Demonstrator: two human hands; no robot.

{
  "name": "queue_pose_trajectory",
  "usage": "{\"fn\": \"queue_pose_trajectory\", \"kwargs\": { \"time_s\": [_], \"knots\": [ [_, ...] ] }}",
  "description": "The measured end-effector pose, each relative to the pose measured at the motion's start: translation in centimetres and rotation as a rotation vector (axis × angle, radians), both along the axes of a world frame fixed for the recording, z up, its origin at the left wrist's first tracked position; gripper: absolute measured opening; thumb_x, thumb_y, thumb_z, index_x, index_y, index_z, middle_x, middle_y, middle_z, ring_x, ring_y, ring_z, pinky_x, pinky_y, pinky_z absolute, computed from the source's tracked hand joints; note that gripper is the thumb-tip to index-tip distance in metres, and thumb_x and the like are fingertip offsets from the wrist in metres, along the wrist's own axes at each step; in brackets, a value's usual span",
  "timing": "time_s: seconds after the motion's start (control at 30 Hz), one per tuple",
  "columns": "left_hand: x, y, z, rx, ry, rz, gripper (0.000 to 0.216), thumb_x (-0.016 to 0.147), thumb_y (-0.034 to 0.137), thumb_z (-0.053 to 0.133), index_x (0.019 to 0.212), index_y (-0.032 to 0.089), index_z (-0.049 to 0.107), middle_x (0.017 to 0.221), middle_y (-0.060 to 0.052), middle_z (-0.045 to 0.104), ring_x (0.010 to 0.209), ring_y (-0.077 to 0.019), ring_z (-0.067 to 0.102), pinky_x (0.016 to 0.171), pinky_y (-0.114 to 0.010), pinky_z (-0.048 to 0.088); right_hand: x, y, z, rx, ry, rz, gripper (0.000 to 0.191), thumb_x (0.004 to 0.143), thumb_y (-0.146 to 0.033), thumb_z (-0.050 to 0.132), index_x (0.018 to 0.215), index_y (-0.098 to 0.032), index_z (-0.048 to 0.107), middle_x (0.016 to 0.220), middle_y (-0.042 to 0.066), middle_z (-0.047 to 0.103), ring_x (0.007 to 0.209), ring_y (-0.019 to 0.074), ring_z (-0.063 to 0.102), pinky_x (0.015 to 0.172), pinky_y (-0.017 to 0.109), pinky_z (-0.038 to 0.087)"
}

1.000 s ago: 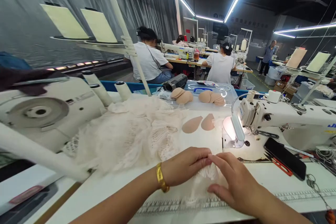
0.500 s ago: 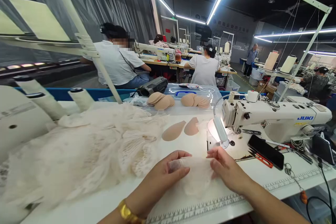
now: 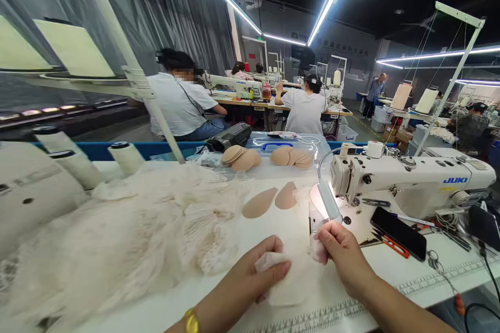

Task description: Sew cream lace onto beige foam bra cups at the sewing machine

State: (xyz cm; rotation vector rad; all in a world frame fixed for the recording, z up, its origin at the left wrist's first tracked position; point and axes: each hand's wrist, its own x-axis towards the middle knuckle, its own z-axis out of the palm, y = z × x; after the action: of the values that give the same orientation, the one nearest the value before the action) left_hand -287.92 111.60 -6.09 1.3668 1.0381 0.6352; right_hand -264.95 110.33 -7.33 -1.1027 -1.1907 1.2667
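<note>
Beside sewing machine (image 3: 414,179), left fingers (image 3: 278,273) and right fingers (image 3: 335,233) pinching pale fabric (image 3: 291,287), lace heap (image 3: 128,239) leftward, phone (image 3: 398,233) rightward

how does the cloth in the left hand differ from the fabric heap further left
The cloth looks like a small piece; the fabric heap is far bigger. The cloth is pinched in the left hand; the fabric heap lies crumpled on the table. Both look pale and thin.

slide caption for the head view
Left hand and right hand each pinch pale fabric over a white worktable, near a JUKI sewing machine.
</note>
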Motion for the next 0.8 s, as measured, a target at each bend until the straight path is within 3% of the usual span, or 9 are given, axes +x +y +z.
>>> {"fn": "queue_pose_trajectory", "kwargs": {
  "time_s": [0.07, 0.13, 0.2, 0.27, 0.3, 0.43, 0.53, 0.67, 0.8],
  "knots": [
    [-0.2, 1.4, 0.7, 0.090, 0.219, -0.148, 0.060, 0.082, 0.084, 0.057, 0.091, 0.025, 0.051, 0.059, 0.009, 0.042, 0.051, -0.0123, 0.037, 0.047, -0.023, 0.030, 0.0, 0.7, -0.2, -0.035, 0.004, 0.004, 0.046, 0.090, -0.067, 0.065, 0.088, -0.021, 0.062, 0.058, -0.006, 0.053, 0.057, 0.0145, 0.048, 0.060, 0.027, 0.040],
    [-0.1, 3.7, 1.7, 0.346, 0.502, -0.202, 0.055, 0.093, 0.075, 0.043, 0.093, 0.023, 0.059, 0.067, 0.002, 0.059, 0.058, -0.0185, 0.056, 0.053, -0.028, 0.045, -0.1, 1.3, -0.6, -0.045, -0.039, 0.027, 0.047, 0.088, -0.068, 0.066, 0.086, -0.022, 0.061, 0.055, -0.007, 0.051, 0.055, 0.0144, 0.046, 0.057, 0.027, 0.038],
    [0.4, 6.6, 2.5, 0.569, 0.659, -0.101, 0.039, 0.096, 0.056, 0.048, 0.099, 0.021, 0.065, 0.099, -0.008, 0.073, 0.092, -0.0284, 0.070, 0.079, -0.038, 0.057, -0.1, 1.8, -1.0, -0.030, -0.081, 0.054, 0.044, 0.089, -0.066, 0.065, 0.084, -0.022, 0.060, 0.055, -0.006, 0.051, 0.055, 0.0149, 0.046, 0.057, 0.027, 0.037],
    [1.4, 9.5, 2.8, 0.686, 0.729, 0.001, 0.026, 0.094, 0.037, 0.059, 0.112, 0.020, 0.066, 0.127, -0.013, 0.070, 0.122, -0.0337, 0.064, 0.104, -0.046, 0.051, -0.1, 2.0, -1.3, 0.001, -0.119, 0.066, 0.040, 0.092, -0.062, 0.062, 0.085, -0.022, 0.060, 0.057, -0.006, 0.051, 0.056, 0.0155, 0.047, 0.058, 0.028, 0.038],
    [1.9, 10.7, 2.8, 0.722, 0.760, 0.024, 0.026, 0.093, 0.031, 0.063, 0.116, 0.019, 0.067, 0.132, -0.013, 0.069, 0.127, -0.0335, 0.062, 0.109, -0.048, 0.048, -0.1, 2.0, -1.4, 0.021, -0.147, 0.065, 0.038, 0.093, -0.060, 0.061, 0.086, -0.022, 0.060, 0.060, -0.005, 0.051, 0.058, 0.0157, 0.048, 0.060, 0.028, 0.038],
    [3.6, 13.5, 2.9, 0.743, 0.858, 0.098, 0.025, 0.101, 0.035, 0.069, 0.115, 0.015, 0.068, 0.115, -0.008, 0.071, 0.103, -0.0245, 0.070, 0.095, -0.047, 0.058, 0.4, 2.0, -1.6, 0.092, -0.229, -0.008, 0.034, 0.092, -0.054, 0.063, 0.083, -0.020, 0.065, 0.079, 0.000, 0.054, 0.069, 0.0166, 0.050, 0.064, 0.029, 0.041],
    [3.0, 13.1, 4.2, 0.716, 0.855, 0.190, 0.029, 0.103, 0.043, 0.066, 0.111, 0.016, 0.069, 0.104, -0.005, 0.071, 0.086, -0.0192, 0.069, 0.078, -0.036, 0.060, 0.7, 2.1, -1.7, 0.067, -0.192, -0.039, 0.036, 0.091, -0.056, 0.063, 0.087, -0.020, 0.068, 0.073, -0.001, 0.052, 0.067, 0.0165, 0.049, 0.062, 0.029, 0.041],
    [0.7, 10.0, 6.5, 0.686, 0.774, 0.266, 0.042, 0.099, 0.055, 0.052, 0.090, 0.018, 0.069, 0.079, -0.004, 0.068, 0.072, -0.0214, 0.065, 0.062, -0.032, 0.051, 0.6, 2.1, -1.4, 0.017, -0.110, -0.063, 0.041, 0.088, -0.060, 0.068, 0.089, -0.019, 0.067, 0.068, -0.003, 0.054, 0.063, 0.0159, 0.051, 0.059, 0.028, 0.043],
    [-0.8, 5.2, 6.1, 0.426, 0.455, 0.165, 0.050, 0.083, 0.069, 0.053, 0.093, 0.023, 0.069, 0.082, -0.002, 0.072, 0.074, -0.0228, 0.065, 0.060, -0.029, 0.049, 0.4, 1.8, -0.7, 0.002, -0.067, -0.066, 0.048, 0.087, -0.066, 0.068, 0.090, -0.018, 0.068, 0.069, -0.001, 0.058, 0.064, 0.0157, 0.054, 0.062, 0.028, 0.047]
  ]
}}
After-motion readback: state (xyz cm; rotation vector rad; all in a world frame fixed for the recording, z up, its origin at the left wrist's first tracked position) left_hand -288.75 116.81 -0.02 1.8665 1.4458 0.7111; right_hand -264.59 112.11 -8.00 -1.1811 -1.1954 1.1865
